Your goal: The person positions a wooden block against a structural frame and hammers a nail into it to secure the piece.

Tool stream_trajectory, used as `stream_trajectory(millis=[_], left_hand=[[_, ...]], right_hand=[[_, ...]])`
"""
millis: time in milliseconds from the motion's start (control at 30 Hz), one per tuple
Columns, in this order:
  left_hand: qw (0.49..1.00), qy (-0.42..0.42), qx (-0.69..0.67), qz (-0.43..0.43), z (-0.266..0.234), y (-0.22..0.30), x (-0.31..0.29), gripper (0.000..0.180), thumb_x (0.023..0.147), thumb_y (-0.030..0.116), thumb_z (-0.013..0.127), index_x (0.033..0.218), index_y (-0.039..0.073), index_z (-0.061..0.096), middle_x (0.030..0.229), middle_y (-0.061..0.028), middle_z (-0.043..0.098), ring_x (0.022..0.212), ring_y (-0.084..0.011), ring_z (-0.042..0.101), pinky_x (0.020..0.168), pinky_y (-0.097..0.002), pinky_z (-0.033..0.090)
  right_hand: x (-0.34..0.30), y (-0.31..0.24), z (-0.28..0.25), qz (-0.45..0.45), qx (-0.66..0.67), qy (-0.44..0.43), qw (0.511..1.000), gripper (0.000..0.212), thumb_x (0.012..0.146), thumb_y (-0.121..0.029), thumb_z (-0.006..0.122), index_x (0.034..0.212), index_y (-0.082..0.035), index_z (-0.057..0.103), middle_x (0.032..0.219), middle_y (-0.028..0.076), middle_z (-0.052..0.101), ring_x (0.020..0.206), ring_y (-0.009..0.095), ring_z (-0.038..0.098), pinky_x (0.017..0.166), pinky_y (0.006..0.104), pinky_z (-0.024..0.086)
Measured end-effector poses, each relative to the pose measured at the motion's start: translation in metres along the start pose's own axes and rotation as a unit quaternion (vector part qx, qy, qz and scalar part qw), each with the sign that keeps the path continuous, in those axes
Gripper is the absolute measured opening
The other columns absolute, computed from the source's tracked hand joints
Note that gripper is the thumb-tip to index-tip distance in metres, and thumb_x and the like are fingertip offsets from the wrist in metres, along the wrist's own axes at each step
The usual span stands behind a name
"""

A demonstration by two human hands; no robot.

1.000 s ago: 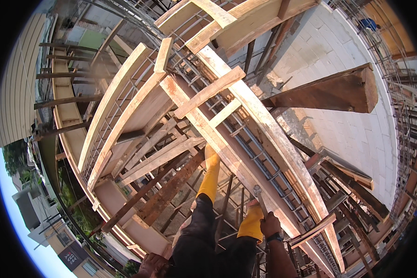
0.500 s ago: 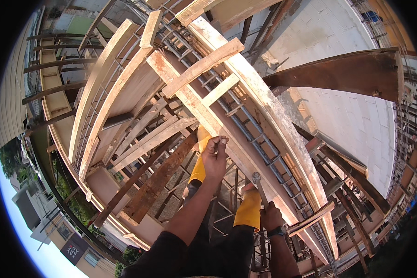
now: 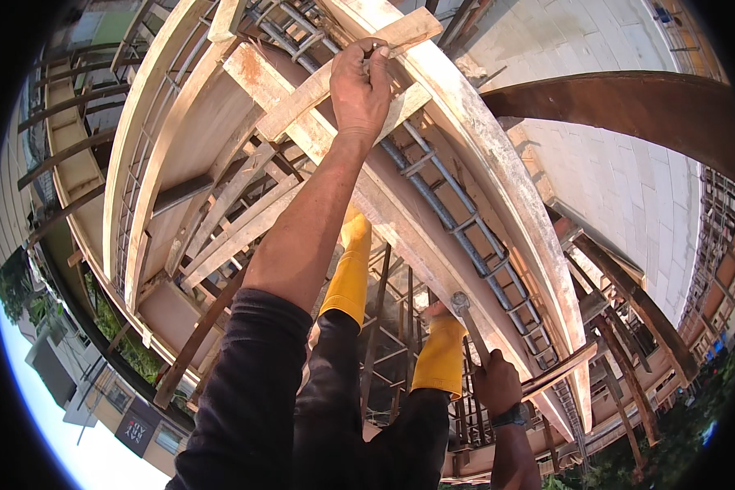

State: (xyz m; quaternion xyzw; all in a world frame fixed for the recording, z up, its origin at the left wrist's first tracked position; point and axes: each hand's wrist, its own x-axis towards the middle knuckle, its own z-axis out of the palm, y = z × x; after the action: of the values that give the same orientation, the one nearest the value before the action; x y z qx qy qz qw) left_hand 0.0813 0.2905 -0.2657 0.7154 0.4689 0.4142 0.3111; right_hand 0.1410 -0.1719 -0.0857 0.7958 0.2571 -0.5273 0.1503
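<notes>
Gripping a wooden cleat (image 3: 335,77) far up, left hand (image 3: 361,82) is closing around it; cleat's running left-right across the beam form (image 3: 433,229). Right hand (image 3: 498,384) near, low, fist clamping a hammer (image 3: 469,327).

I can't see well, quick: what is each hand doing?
Left hand: closed, gripping the wooden cross slat.
Right hand: closed around the hammer handle.
</notes>
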Motion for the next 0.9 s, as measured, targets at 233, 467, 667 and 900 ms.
stream_trajectory(millis=[233, 467, 667, 900], left_hand=[[0.950, -0.089, 0.288, -0.084, -0.006, -0.039, 0.052, 0.039, 0.107, 0.039, 0.042, 0.106, 0.002, 0.054, 0.100, -0.0267, 0.070, 0.094, -0.0484, 0.066, 0.086, -0.0548, 0.051], [0.938, -0.133, 0.285, -0.144, -0.007, -0.039, 0.058, 0.045, 0.106, 0.041, 0.035, 0.121, 0.000, 0.048, 0.101, -0.0324, 0.070, 0.095, -0.0524, 0.067, 0.089, -0.0564, 0.050], [0.941, -0.130, 0.252, -0.187, -0.001, -0.029, 0.058, 0.049, 0.105, 0.040, 0.034, 0.128, -0.002, 0.047, 0.107, -0.0348, 0.069, 0.104, -0.0515, 0.065, 0.096, -0.0558, 0.048], [0.946, -0.126, 0.242, -0.175, -0.005, -0.042, 0.057, 0.045, 0.104, 0.039, 0.034, 0.122, 0.000, 0.047, 0.103, -0.0323, 0.070, 0.101, -0.0482, 0.067, 0.092, -0.0545, 0.049]], right_hand=[[0.000, -0.007, 0.007, 0.010, 0.009, 0.003, 1.000, 0.035, 0.089, -0.022, 0.072, 0.109, 0.002, 0.058, 0.082, 0.027, 0.070, 0.079, 0.047, 0.069, 0.069, 0.0560, 0.056], [-0.002, -0.012, 0.006, 0.020, -0.005, 0.013, 1.000, 0.032, 0.088, -0.023, 0.073, 0.104, 0.001, 0.058, 0.082, 0.026, 0.070, 0.078, 0.047, 0.069, 0.068, 0.0564, 0.055], [0.002, -0.013, -0.003, 0.018, -0.017, 0.001, 1.000, 0.030, 0.086, -0.021, 0.073, 0.102, 0.000, 0.057, 0.082, 0.025, 0.070, 0.080, 0.047, 0.069, 0.070, 0.0560, 0.055], [0.002, -0.014, -0.007, 0.020, -0.018, -0.011, 1.000, 0.028, 0.087, -0.019, 0.070, 0.101, 0.000, 0.057, 0.084, 0.026, 0.070, 0.081, 0.047, 0.069, 0.071, 0.0568, 0.055]])
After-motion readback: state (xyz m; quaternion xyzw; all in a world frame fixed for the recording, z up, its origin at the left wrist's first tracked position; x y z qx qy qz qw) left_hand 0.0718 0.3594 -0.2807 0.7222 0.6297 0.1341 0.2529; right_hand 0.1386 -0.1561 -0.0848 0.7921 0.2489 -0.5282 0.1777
